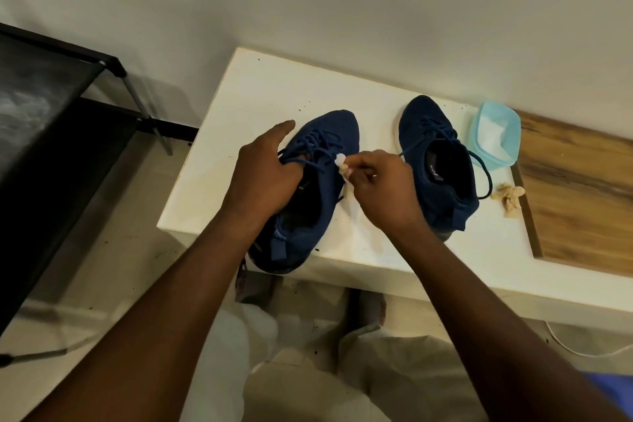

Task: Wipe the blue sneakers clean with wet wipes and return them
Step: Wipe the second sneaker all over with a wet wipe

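1. While the sneaker (337,134) sits on the table (260,92) with its heel out over the near edge, pin it firmly. Your left hand (263,178) grips it at the tongue and laces, forefinger stretched toward the toe, and I judge that this hold is all that stops it sliding off as you scrub.
2. Your right hand (387,188) pinches a small bunched wipe (342,163) against the upper just beside the laces. Use short strokes along the fabric, away from the lace holes, so the wad does not snag.
3. The upper looks like a knit. Hard rubbing would probably shred the wipe and leave lint, so press lightly and turn it to a clean face often.
4. Tilt the shoe with your left hand to reach the sole rim. I cannot tell from here how dirty that rim is.
5. The second sneaker (423,120) stands upright to the right, its laces loose. Keep your right elbow clear of it.
6. For a fresh wipe, reach past that shoe to the open tub (496,140) just beside it.
7. Drop the spent wipe with the used wipe (508,199) lying at the board's (575,188) edge.
8. The rack (51,79) at your left is probably where the pair goes back.
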Motion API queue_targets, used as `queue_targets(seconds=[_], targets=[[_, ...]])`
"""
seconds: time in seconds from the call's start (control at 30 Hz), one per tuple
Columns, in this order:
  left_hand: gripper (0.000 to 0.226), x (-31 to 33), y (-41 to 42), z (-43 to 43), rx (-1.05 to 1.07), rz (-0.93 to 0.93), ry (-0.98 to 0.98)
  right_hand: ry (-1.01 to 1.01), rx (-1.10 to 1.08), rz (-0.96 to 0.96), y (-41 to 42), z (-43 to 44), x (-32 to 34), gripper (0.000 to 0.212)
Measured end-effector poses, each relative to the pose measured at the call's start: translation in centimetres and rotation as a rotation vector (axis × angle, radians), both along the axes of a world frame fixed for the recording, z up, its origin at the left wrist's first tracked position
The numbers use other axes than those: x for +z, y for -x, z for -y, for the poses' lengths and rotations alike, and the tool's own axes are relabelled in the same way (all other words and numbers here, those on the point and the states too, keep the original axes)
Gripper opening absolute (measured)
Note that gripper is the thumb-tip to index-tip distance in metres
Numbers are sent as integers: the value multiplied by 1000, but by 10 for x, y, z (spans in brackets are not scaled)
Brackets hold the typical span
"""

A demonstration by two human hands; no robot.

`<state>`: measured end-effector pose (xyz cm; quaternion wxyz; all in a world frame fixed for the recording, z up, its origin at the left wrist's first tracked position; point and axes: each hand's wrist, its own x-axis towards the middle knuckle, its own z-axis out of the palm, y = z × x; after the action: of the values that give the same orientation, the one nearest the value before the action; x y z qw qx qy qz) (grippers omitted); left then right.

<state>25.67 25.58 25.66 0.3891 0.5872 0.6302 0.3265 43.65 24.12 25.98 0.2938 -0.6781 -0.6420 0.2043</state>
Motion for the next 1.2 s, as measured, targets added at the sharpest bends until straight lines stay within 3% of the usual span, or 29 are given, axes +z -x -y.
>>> queue_targets(seconds=[0.1,0.2,0.3,0.37,0.43,0.53,0.7,0.77,0.9,1.03,1.1,1.2], targets=[[57,2,-1,2,20,24,4,-66,181,-76,17,17,8,18],[50,2,0,1,16,34,-7,-92,472,55,25,49,21,22],[38,1,3,1,1,38,-38,-92,209,128,6,15,10,18],[36,0,4,2,-1,47,-39,-66,67,41,3,4,6,16],[37,-3,4,4,12,57,-33,-102,173,-19,17,20,8,17],[42,-3,4,3,29,62,-24,-100,474,59,29,54,17,21],[38,-3,4,3,21,45,-43,-13,84,90,0,10,4,18],[35,-4,4,6,39,55,-47,9,135,89,8,13,3,15],[31,-4,0,8,98,120,-25,56,440,56,9,53,14,17],[26,-4,-4,8,105,135,-7,2,150,154,-3,7,-6,18],[28,-3,-8,10,110,138,-11,-52,26,102,8,-10,-11,17],[33,-4,-9,10,125,146,-2,-73,239,-2,18,11,-2,18]])
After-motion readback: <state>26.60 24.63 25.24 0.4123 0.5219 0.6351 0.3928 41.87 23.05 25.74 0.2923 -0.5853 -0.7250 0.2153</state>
